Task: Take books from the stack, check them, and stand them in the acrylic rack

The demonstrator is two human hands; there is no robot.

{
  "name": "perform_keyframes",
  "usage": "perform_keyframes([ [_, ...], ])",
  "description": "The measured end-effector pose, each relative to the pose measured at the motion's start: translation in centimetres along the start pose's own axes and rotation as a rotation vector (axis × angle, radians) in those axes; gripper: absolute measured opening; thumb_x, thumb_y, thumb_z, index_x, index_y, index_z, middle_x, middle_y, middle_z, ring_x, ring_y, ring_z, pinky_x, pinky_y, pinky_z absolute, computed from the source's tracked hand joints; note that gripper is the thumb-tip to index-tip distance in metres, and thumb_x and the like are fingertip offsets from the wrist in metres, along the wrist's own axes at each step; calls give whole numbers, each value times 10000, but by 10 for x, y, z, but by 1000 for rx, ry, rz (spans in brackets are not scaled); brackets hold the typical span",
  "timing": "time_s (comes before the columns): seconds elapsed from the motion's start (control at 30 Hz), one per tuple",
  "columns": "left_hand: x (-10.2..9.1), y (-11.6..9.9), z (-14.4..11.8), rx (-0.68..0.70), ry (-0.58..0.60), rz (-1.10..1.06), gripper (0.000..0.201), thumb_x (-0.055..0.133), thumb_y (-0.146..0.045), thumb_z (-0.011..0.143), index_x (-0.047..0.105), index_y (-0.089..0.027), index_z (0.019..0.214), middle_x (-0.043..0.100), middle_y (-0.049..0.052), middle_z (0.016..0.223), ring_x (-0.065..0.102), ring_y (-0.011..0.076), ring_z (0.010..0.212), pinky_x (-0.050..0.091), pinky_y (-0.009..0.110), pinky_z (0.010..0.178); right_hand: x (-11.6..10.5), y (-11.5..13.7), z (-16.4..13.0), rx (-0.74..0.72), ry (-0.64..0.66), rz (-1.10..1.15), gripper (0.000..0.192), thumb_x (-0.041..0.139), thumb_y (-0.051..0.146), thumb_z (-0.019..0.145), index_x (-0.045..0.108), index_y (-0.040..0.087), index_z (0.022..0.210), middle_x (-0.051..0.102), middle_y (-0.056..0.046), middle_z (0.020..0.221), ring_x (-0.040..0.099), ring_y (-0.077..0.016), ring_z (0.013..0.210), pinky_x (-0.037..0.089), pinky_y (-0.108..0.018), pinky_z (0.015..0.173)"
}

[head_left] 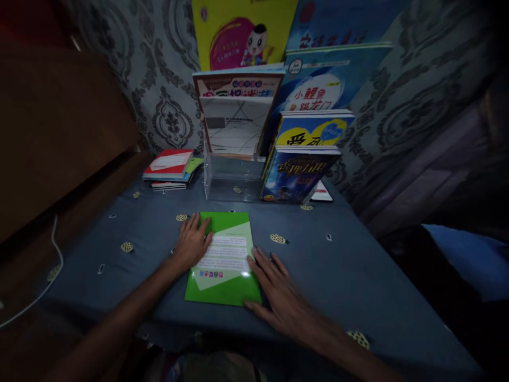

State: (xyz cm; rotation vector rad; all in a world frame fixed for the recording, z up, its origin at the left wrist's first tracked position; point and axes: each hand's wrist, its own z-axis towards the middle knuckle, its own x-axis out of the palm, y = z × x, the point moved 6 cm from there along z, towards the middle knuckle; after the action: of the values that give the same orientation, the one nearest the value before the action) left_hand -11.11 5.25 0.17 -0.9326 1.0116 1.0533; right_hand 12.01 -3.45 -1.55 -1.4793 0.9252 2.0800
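Two bare hands rest flat on a green booklet [223,260] lying face-up near the front edge of a blue-clothed table [350,265]. The left hand [191,244] lies on the booklet's left edge, fingers spread and extended, gripping nothing; the right hand [278,289] lies at its right edge, fingers likewise splayed, the thumb touching the near right corner. Neither hand has closed around the booklet, which sits flat and not lifted. At the far side stands a clear acrylic book stand [230,180]: its right half is filled with tiered blue picture books [302,170], while the front left pocket looks unfilled, with a white-covered book [236,124] behind it. A small stack of books [170,170] lies at far left. Judged from this, most books appear shelved, with the green booklet and the stack not yet in the stand.
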Motion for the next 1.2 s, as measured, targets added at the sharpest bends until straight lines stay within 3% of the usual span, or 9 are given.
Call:
perform_keyframes([
  [0.27,1,4,0,1,-24,-52,427,426,-329,1015,533,-137,1382,502,200,1507,411,324,1456,356,538,1171,2,-6,-2,-61,6,-29,1023,622,543,899,-3,200,1633,215,-179,1670,219,-344,1540,263,-591,1221],
  [0.47,1,0,1,-11,21,-57,418,447,-314,1013,528,-132,1381,464,212,1538,384,321,1475,331,536,1188,4,-9,-3,-111,-90,-133,985,603,534,897,34,221,1637,307,-165,1643,345,-347,1491,376,-570,1148],
  [0.63,-1,1,2,15,33,-74,433,469,-328,1006,518,-138,1392,456,219,1542,387,327,1475,334,544,1187,6,-7,-2,-163,-183,-204,927,584,472,906,80,203,1636,375,-163,1612,434,-348,1437,391,-545,1118],
  [0.9,-2,3,2,55,79,-133,450,434,-314,1015,495,-122,1418,410,212,1577,333,313,1504,312,539,1202,1,5,3,-166,-165,-229,956,595,470,900,60,175,1636,351,-190,1618,396,-386,1455,391,-564,1102],
  [1.07,-5,-10,-23,98,137,-156,493,410,-343,1033,445,-126,1475,388,200,1593,288,313,1523,285,539,1214,1,6,1,-257,-115,-207,1005,590,494,900,-10,153,1631,472,-188,1544,497,-371,1384,399,-567,1088],
  [1.2,-12,-22,-62,182,226,-203,677,474,-532,1001,344,-158,1550,271,208,1640,200,335,1547,222,558,1233,3,7,-4,-301,-64,-197,1071,607,554,862,-15,140,1629,478,-192,1537,515,-386,1363,400,-572,1077],
])
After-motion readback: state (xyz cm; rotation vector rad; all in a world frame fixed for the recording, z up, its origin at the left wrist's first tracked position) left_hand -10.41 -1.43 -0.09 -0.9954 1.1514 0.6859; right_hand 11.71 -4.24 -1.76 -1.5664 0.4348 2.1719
